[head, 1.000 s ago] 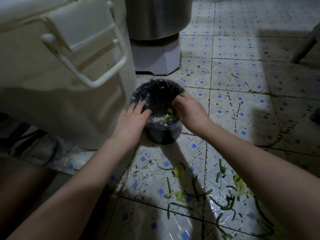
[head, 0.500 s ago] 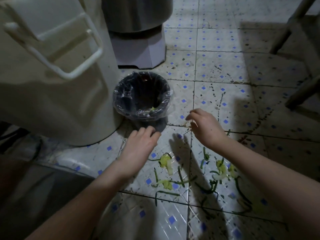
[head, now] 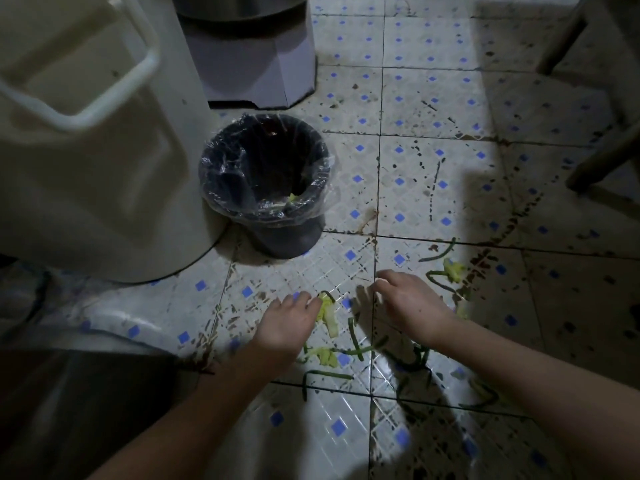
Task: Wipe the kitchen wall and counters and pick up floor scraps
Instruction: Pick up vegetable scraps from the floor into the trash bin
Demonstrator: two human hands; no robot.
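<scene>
By the big cream tub (head: 86,150) on the left stands the small dark bin (head: 287,240), lined with clear plastic, a bit of pale leaf (head: 291,199) lying inside it. The bin sits well apart from both hands, farther out across the dirty blue-dotted floor tiles (head: 433,98).

The left hand (head: 289,323) reaches forward, palm down and low over the tiles. Its fingers are stretched out fairly straight, and the tips meet a pale yellow-green leaf scrap (head: 329,315). They touch it but are not curled round it, though the blur makes this hard to judge. A second pale scrap (head: 325,356) and thin dark green strips (head: 355,332) lie just beside the wrist, between the two forearms.

The right hand (head: 412,301) is also palm down, with its fingers loosely spread and pointing left, and I see nothing in it. More strips run under that forearm. Another pale piece (head: 453,270) with green stems lies just past its far side. Dark furniture legs (head: 602,157) stand at the far right.
</scene>
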